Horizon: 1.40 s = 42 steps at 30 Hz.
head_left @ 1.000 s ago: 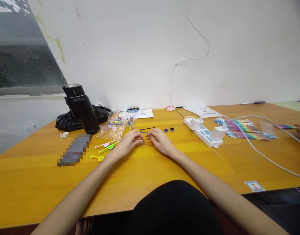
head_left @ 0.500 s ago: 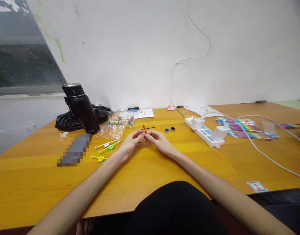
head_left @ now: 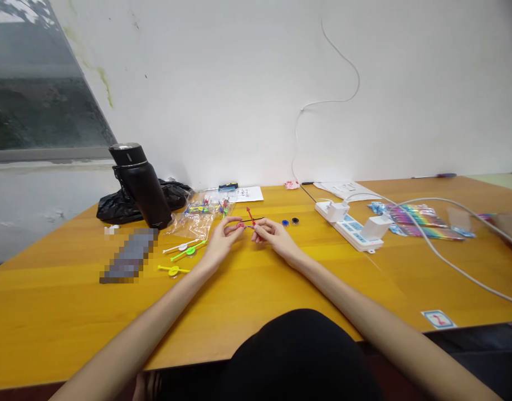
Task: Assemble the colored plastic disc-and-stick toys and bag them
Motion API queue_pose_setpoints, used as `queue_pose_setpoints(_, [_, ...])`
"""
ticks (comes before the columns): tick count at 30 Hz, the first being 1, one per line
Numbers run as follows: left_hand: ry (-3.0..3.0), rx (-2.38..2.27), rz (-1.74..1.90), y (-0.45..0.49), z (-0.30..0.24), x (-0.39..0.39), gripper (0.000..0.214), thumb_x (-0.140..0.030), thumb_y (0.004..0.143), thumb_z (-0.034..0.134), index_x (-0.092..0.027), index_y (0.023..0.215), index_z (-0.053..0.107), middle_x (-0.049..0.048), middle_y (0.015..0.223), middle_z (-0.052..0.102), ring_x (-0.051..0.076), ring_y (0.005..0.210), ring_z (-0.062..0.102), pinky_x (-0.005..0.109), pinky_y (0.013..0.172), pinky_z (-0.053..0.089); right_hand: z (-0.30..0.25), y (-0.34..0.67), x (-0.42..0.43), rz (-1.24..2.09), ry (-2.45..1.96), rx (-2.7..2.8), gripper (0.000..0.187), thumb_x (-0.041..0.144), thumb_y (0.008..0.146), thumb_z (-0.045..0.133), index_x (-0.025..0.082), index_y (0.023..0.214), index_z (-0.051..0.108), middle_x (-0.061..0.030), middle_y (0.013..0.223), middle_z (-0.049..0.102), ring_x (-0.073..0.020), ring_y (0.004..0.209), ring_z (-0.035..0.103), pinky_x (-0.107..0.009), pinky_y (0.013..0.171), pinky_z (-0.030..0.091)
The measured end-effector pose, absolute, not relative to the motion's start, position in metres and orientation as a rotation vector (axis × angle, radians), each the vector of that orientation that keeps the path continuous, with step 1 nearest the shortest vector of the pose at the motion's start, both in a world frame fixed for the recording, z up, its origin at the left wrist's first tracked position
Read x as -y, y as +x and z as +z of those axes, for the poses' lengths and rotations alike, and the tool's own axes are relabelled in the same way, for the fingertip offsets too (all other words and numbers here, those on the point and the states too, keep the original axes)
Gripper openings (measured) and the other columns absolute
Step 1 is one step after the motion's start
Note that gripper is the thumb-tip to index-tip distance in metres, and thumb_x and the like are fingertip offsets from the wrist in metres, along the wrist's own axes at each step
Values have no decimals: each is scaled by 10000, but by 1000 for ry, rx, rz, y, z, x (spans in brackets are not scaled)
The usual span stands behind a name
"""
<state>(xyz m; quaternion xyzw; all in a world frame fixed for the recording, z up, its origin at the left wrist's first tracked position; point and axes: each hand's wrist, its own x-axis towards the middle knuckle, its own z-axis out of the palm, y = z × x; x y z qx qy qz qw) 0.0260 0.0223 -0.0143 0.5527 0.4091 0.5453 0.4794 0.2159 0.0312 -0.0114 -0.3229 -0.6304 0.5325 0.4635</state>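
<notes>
Between the fingertips of my left hand [head_left: 222,240] is a small red round disc [head_left: 240,225]. My right hand [head_left: 274,238] pinches a red arrow spinner pointer [head_left: 249,214], its tip pointing up. A thin bluish bit shows between the two hands; its kind is unclear. Partly hidden behind my hands lies a black arrow pointer [head_left: 259,219]. Right of them are a blue disc [head_left: 284,223] and a black disc [head_left: 295,221]. Near my left forearm lie white [head_left: 182,247], green [head_left: 190,251] and yellow [head_left: 173,270] arrow spinners with discs at their middles.
At the left stand a black bottle [head_left: 142,186] and a blurred-out flat object [head_left: 130,256], with a black plastic bag [head_left: 117,207] behind. A clear bag [head_left: 197,220] holds colourful parts. A power strip [head_left: 351,228] with cables and rainbow-coloured packets [head_left: 423,217] lie right. Another person's arm [head_left: 508,228] shows at the right edge.
My hands have moved slightly apart. The red disc now shows in my left fingers, while the red pointer is in my right. Another person's arm reaches further in at the right edge.
</notes>
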Motion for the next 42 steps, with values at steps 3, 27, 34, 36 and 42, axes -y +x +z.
queue_pose_setpoints(3, [1389, -979, 1328, 26, -16, -24, 429, -394, 755, 804, -154, 1090, 683, 122, 1165, 740, 260, 1146, 677, 415, 1081, 456, -11, 214, -28, 1347, -779, 1587, 382, 534, 847, 711, 181, 969, 632, -31, 800, 719, -138, 717, 640, -291, 726, 497])
queue_pose_setpoints(27, [1397, -888, 1197, 27, -13, -19, 490, -426, 762, 811, -148, 1158, 736, 128, 1225, 736, 287, 1144, 686, 442, 1058, 506, -13, 217, -27, 1183, -859, 1721, 366, 526, 892, 655, 161, 881, 635, -36, 732, 693, -138, 640, 625, -287, 672, 502])
queue_pose_setpoints(34, [1375, -916, 1210, 28, -4, -14, 455, -437, 787, 788, -180, 1160, 745, 126, 1275, 712, 306, 1201, 648, 427, 988, 543, -16, 214, -27, 1042, -954, 1689, 340, 503, 891, 658, 181, 989, 612, -51, 876, 698, -161, 755, 647, -306, 713, 522])
queue_pose_setpoints(36, [1403, -913, 1218, 29, -2, -13, 439, -430, 792, 785, -183, 1153, 751, 128, 1282, 708, 306, 1220, 636, 427, 1010, 527, -18, 214, -28, 969, -974, 1695, 332, 488, 901, 648, 186, 1032, 606, -71, 985, 689, -178, 877, 651, -305, 744, 525])
queue_pose_setpoints(42, [1402, -883, 1205, 30, -5, -14, 423, -419, 791, 788, -183, 1141, 755, 128, 1283, 706, 301, 1210, 640, 438, 1026, 513, -15, 214, -24, 949, -991, 1730, 436, 448, 936, 619, 192, 1279, 532, -99, 1101, 686, -194, 938, 670, -334, 795, 531])
